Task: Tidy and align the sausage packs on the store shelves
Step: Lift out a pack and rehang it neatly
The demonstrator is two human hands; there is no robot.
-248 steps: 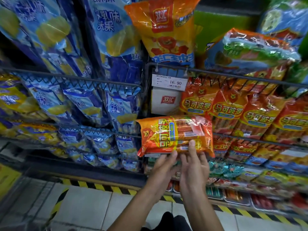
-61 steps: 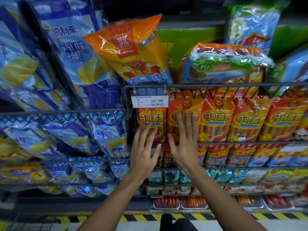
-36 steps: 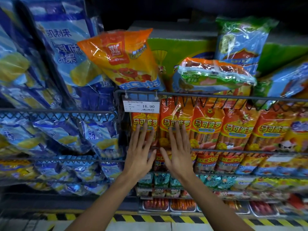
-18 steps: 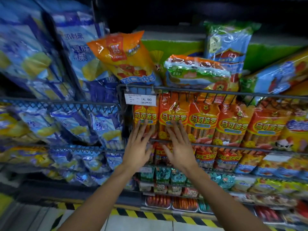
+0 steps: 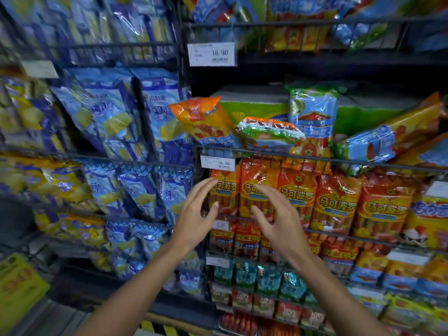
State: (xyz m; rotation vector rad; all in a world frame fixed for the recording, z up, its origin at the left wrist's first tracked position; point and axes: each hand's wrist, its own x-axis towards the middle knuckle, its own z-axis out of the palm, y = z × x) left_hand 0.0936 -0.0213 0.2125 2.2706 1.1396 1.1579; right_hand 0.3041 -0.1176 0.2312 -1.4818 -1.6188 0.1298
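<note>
Left hand [image 5: 194, 218], right hand [image 5: 278, 219]: fingers loosely spread, holding nothing, before upright orange sausage packs [image 5: 257, 187] in wire shelf [image 5: 315, 160].

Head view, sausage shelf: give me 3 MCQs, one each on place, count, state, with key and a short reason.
1. Where does the lower white price tag reading 16.90 hang?
A. On the wire basket's top rail, above the leftmost orange sausage pack
B. On the floor
C. On the blue snack bags at left

2. How many white tags reading 16.90 can be read?
A. One
B. Two
C. Four

3. What are the two hands doing?
A. Left hand grips a pack
B. Both hold one pack
C. Both open, holding nothing

Key: A, the tag is clipped to the dark wire rail over the leftmost orange sausage pack. B, a second tag hangs on the shelf above. C, left hand and right hand show spread fingers before the packs.
</note>
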